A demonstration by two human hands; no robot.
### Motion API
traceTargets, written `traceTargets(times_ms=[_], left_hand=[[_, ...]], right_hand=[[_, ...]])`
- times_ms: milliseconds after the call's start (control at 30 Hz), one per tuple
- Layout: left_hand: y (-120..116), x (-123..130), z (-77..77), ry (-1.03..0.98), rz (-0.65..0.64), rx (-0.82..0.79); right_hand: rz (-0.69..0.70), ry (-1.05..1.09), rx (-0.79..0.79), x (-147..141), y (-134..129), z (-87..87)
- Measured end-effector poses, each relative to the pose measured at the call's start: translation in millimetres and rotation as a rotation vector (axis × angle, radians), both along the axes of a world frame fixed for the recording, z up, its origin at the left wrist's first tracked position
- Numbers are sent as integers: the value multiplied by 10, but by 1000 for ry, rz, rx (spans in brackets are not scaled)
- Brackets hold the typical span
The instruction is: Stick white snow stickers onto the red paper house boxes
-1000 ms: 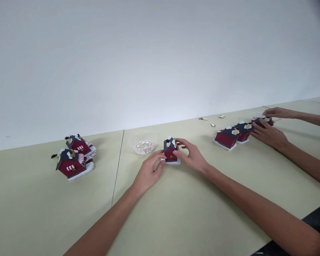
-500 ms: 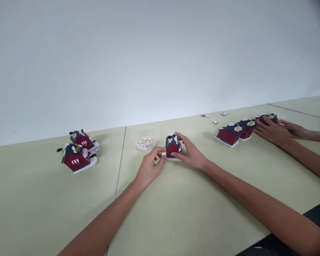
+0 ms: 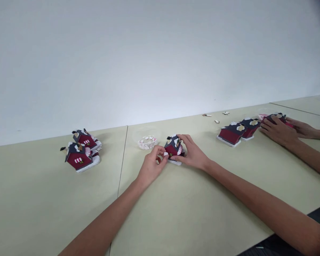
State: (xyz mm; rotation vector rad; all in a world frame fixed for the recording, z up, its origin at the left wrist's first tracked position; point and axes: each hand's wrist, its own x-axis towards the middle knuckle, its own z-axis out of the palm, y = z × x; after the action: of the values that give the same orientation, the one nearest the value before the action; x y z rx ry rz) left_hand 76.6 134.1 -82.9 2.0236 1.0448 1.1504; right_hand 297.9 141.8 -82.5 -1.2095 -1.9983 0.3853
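A small dark-red model house (image 3: 172, 146) with a dark, snow-patched roof stands on the table in front of me. My right hand (image 3: 192, 153) grips it from the right, fingers behind and thumb at its front. Between thumb and fingertips, my left hand (image 3: 152, 163) pinches a small white piece (image 3: 165, 154) close against the house's left wall. A green window and a red-and-white striped awning show on the house. Just behind my left hand sits a clear plastic bowl (image 3: 147, 142) of small white and striped pieces.
Two finished-looking houses (image 3: 78, 158) stand together at the left. At the right are two more houses (image 3: 231, 133), then a co-worker's hands (image 3: 280, 132) on another house (image 3: 275, 118). Several small loose pieces (image 3: 217, 121) lie near the wall.
The house between my hands has turned, so its side with the window and striped awning now shows more. My left hand has brought the white piece along to that wall. The view has shifted slightly.
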Motion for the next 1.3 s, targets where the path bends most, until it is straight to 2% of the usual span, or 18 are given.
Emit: traceTargets(times_ms=[167,400,667,967,1300], left_hand=[[-19,0,27,24,-14,51],[-34,-2,49,35,48,54],[-60,-17,28,88,40,112],[-61,-38,32,112,43,195],[-67,-28,45,76,13,303]], right_hand=[[-21,12,5,-42,-19,-9],[30,129,70,-111,-41,-80],[41,90,71,-99,-82,-2],[38,74,97,-100,-94,5],[-32,146,104,-173,-117,19]])
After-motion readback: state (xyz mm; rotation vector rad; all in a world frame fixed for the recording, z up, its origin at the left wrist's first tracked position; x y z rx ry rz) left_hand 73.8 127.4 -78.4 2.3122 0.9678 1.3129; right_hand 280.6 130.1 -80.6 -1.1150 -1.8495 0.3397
